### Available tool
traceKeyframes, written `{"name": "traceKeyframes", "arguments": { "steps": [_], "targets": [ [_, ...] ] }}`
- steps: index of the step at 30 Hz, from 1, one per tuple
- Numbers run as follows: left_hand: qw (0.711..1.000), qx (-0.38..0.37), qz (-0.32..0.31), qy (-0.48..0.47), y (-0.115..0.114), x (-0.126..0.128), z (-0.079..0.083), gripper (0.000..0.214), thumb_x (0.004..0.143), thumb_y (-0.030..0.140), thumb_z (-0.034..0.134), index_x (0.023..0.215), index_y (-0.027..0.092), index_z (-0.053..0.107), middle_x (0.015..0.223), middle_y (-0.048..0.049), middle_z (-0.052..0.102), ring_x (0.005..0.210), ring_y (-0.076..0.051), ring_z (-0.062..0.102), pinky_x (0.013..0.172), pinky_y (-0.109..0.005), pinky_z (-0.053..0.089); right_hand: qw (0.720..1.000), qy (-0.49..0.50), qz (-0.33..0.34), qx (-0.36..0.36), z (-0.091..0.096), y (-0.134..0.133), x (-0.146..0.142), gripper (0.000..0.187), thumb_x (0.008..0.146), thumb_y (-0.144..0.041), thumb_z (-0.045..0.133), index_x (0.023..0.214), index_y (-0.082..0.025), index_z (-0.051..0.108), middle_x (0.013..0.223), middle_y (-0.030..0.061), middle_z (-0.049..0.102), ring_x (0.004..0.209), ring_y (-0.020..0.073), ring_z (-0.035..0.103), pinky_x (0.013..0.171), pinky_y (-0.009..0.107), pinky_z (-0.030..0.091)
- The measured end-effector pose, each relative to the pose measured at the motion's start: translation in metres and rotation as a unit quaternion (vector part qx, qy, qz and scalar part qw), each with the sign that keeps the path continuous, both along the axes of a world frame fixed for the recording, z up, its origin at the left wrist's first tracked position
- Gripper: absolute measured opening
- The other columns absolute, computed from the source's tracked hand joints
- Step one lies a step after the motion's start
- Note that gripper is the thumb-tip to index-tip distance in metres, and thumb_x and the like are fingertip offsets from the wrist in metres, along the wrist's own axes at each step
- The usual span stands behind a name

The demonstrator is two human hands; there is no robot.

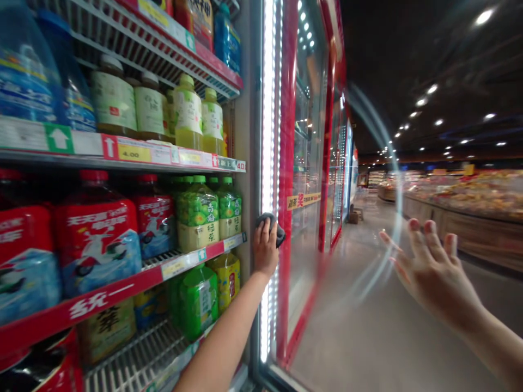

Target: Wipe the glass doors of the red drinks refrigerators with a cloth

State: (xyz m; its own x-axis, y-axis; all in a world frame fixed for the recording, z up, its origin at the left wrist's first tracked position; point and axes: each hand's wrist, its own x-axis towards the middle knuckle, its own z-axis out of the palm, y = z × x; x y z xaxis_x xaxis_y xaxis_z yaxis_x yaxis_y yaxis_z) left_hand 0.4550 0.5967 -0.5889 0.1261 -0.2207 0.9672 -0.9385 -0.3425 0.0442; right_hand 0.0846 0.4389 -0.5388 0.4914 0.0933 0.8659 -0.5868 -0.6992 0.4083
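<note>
My left hand (265,251) is closed round a dark grey cloth (280,235). It presses the cloth against the lit LED strip (267,136) on the upright frame of a drinks cooler. Part of the cloth is hidden under the fingers. Out to the right, my right hand (439,277) is raised with its fingers spread and nothing in it. A faint curved streak of light (397,185) passes by its fingertips; whether they touch a glass surface I cannot tell.
Cooler shelves on the left hold green tea bottles (199,215), large red-labelled bottles (100,234) and pale yellow drinks (188,111). Red-framed glass doors (306,163) run away beyond the LED strip. A grey floor aisle (347,326) and a long blurred display counter (469,223) lie to the right.
</note>
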Motion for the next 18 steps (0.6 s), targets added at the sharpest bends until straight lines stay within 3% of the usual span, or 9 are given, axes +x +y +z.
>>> {"name": "traceKeyframes", "arguments": {
  "steps": [2,3,7,9,11,15,16,18],
  "targets": [
    [1.0,0.022,-0.007,-0.016,0.004,0.002,-0.011,0.069,0.087,0.002,0.049,0.152,0.025,0.045,0.159,-0.0103,0.048,0.151,-0.028,0.038,0.123,-0.054,0.037,1.0,-0.005,0.001,0.001,0.0,0.001,0.001,0.102,0.091,-0.028,0.068,0.163,-0.038,-0.004,0.17,0.0174,0.001,0.147,0.0539,0.025,0.109,0.08,0.031],
    [0.999,0.028,-0.012,-0.024,0.004,0.003,-0.005,0.068,0.088,0.002,0.049,0.152,0.025,0.046,0.158,-0.0104,0.049,0.151,-0.028,0.038,0.123,-0.054,0.035,1.0,-0.008,0.002,0.001,0.0,0.001,0.001,0.102,0.091,-0.027,0.068,0.163,-0.038,-0.004,0.17,0.0176,0.001,0.148,0.0534,0.025,0.11,0.079,0.03],
    [0.999,-0.006,-0.02,-0.033,-0.009,0.008,0.058,0.063,0.091,0.009,0.056,0.151,0.026,0.047,0.161,-0.0111,0.044,0.154,-0.029,0.032,0.127,-0.059,0.026,1.0,-0.016,0.003,-0.009,-0.002,0.001,0.003,0.101,0.09,-0.027,0.069,0.163,-0.04,0.0,0.17,0.0171,0.003,0.148,0.0525,0.025,0.111,0.078,0.03],
    [0.999,-0.042,-0.02,-0.022,-0.018,0.003,0.072,0.061,0.092,0.011,0.057,0.151,0.027,0.046,0.162,-0.0111,0.043,0.155,-0.029,0.029,0.127,-0.06,0.025,1.0,-0.016,0.0,-0.009,-0.003,0.0,0.003,0.102,0.089,-0.028,0.071,0.163,-0.041,0.003,0.17,0.0167,0.003,0.148,0.0522,0.024,0.112,0.077,0.03],
    [0.998,-0.064,-0.022,-0.009,-0.022,-0.006,0.052,0.062,0.093,0.012,0.057,0.152,0.027,0.044,0.162,-0.0116,0.043,0.156,-0.029,0.028,0.126,-0.059,0.027,1.0,-0.017,-0.004,-0.003,-0.004,0.0,0.003,0.103,0.088,-0.029,0.073,0.164,-0.04,0.004,0.17,0.0167,0.004,0.149,0.0515,0.024,0.114,0.076,0.029],
    [0.998,-0.009,-0.054,0.008,-0.013,-0.027,-0.04,0.068,0.094,0.013,0.056,0.157,0.028,0.036,0.164,-0.0126,0.04,0.153,-0.03,0.034,0.121,-0.054,0.039,1.0,-0.017,-0.011,0.005,-0.004,-0.001,0.004,0.105,0.088,-0.027,0.074,0.164,-0.037,0.002,0.17,0.0189,0.003,0.15,0.0509,0.021,0.115,0.075,0.026],
    [0.998,0.007,-0.064,0.012,-0.011,-0.031,-0.055,0.069,0.094,0.014,0.058,0.157,0.029,0.036,0.164,-0.0127,0.039,0.152,-0.031,0.036,0.119,-0.053,0.042,1.0,-0.014,-0.011,0.005,-0.004,-0.001,0.004,0.106,0.087,-0.028,0.075,0.164,-0.036,0.002,0.169,0.0196,0.003,0.15,0.0512,0.021,0.115,0.076,0.025],
    [0.997,-0.003,-0.07,0.027,-0.015,-0.036,-0.057,0.068,0.094,0.014,0.058,0.156,0.03,0.037,0.165,-0.0124,0.037,0.152,-0.031,0.036,0.118,-0.053,0.044,1.0,-0.011,-0.009,0.004,-0.003,-0.001,0.004,0.108,0.086,-0.028,0.076,0.164,-0.035,0.002,0.169,0.0203,0.002,0.15,0.0516,0.02,0.115,0.076,0.025]
  ]
}}
